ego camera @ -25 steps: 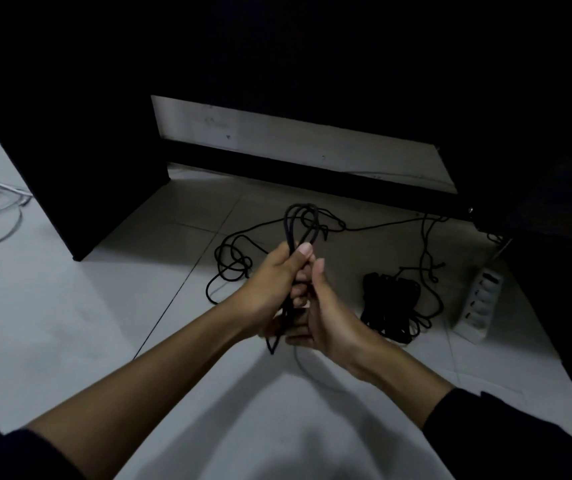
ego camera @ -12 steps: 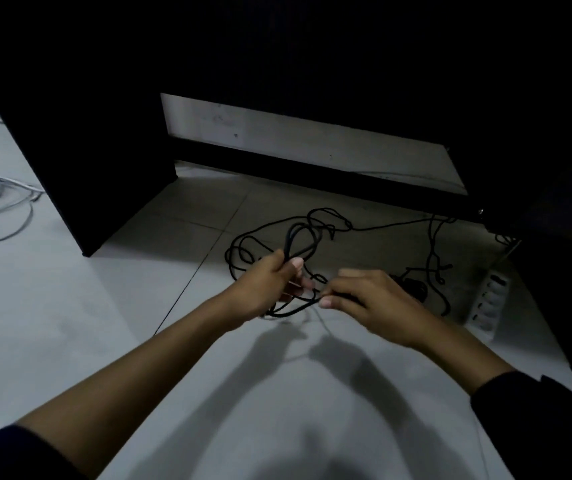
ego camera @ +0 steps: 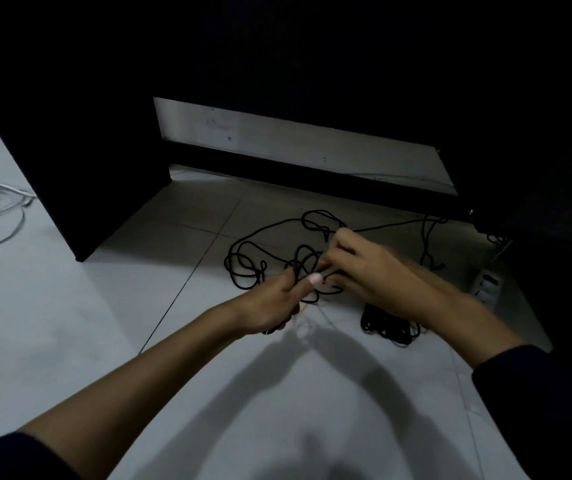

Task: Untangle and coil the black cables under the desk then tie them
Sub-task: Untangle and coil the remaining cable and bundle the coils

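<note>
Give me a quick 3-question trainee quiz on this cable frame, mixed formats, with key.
1. True or false: the left hand grips part of the loose black cable.
2. Where does the coiled black bundle lie? A) on the floor, under the right forearm B) on the desk C) in the left hand
3. Fill in: the white power strip lies on the floor to the ____ of the right hand.

Key: 1 true; 2 A; 3 right
</note>
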`<state>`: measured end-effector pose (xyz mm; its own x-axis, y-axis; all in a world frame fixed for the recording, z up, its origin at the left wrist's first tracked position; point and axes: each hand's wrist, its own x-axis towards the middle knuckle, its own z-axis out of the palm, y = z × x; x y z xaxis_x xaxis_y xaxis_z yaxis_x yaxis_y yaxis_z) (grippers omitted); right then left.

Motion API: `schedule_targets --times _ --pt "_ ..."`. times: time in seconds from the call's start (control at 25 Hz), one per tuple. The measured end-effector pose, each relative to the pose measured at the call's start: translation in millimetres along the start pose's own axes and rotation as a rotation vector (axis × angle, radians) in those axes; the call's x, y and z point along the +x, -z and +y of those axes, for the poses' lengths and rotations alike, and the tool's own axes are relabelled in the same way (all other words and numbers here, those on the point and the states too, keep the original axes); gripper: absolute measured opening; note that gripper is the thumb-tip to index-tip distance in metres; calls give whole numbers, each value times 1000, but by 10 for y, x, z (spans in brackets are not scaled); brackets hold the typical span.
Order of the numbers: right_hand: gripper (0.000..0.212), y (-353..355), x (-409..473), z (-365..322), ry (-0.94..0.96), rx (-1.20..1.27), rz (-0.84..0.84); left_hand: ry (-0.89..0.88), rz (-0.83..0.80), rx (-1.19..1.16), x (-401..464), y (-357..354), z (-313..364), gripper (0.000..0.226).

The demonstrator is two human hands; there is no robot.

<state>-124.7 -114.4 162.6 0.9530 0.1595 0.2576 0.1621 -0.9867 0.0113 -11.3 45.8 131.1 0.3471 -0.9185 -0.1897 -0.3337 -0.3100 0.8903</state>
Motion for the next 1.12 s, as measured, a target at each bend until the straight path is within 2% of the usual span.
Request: schedule_targets --times 0.12,0.2,0.24,0.32,0.4,0.48,0.56,0.72,0.8,0.96,1.12 --pt "45 51 -36 -24 60 -112 13 -119 -47 210 36 -13 -25 30" --pt "42 50 1 -12 -27 -81 97 -202 -30 205 25 -22 -48 14" --pt "37 52 34 -7 -131 7 129 -222 -11 165 12 -11 -60 8" --pt "28 34 73 -39 -365 307 127 -236 22 96 -13 13 -77 13" --pt "26 -20 102 -111 -519 533 168 -254 69 90 -20 2 -95 17" --pt "33 -68 146 -148 -630 775 276 -289 140 123 12 -42 -112 19" --pt "37 -102 198 -178 -725 1041 378 -286 164 91 50 -84 -94 35" --pt "34 -135 275 -187 -857 1336 426 -249 165 -64 67 -164 -50 46" --pt "34 -135 285 -160 -833 1333 413 -257 160 -90 61 -188 -21 43" --pt "33 -87 314 -86 -744 1180 418 -271 79 -246 38 -188 73 32" --pt "34 -55 308 -49 -756 1128 422 -281 -24 -295 10 -127 139 14"
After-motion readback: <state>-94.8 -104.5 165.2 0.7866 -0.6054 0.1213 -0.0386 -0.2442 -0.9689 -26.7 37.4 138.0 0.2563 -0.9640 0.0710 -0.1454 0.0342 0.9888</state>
